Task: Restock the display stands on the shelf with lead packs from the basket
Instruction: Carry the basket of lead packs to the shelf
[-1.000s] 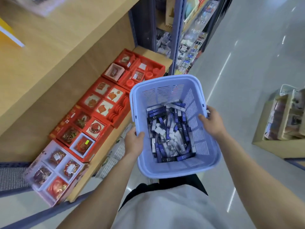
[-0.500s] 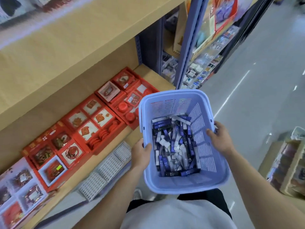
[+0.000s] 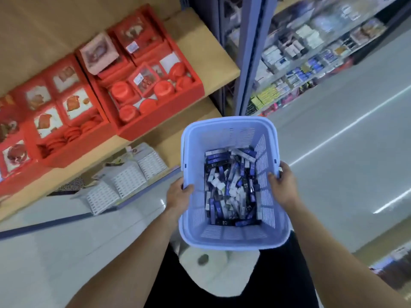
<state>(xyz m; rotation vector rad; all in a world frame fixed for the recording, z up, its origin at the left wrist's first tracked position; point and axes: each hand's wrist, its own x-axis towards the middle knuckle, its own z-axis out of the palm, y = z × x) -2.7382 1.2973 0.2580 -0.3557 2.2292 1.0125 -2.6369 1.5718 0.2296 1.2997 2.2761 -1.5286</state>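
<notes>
— My left hand (image 3: 179, 193) and right hand (image 3: 282, 185) each grip a side rim of the basket (image 3: 226, 121); lead packs (image 3: 231, 185) lie loose inside.
— How best?
— Carry it level, I judge, then set it by the shelf (image 3: 200, 47).

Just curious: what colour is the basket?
The basket is pale lilac-blue; the head view shows it.
</notes>
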